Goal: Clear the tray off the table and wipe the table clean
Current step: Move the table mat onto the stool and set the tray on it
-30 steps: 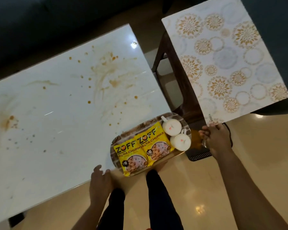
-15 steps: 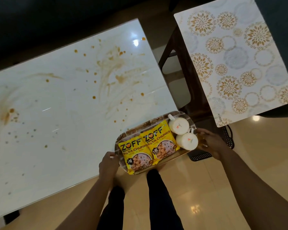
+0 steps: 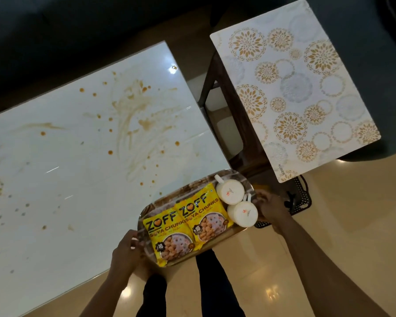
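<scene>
An oval tray sits at the near right corner of the white table, partly overhanging its edge. On it lie two yellow snack packets and two white cups. My left hand grips the tray's left end. My right hand holds the tray's right end beside the cups. Brown stains and drips cover the tabletop.
A side table with a patterned gold-and-white mat stands to the right. Below its near edge, a black perforated basket sits on the shiny floor. My legs are under the tray. A dark sofa runs along the back.
My left hand came off the table edge and took the tray's left end. My right hand closed on the tray's right end. The tray has shifted slightly to the right off the table corner.
</scene>
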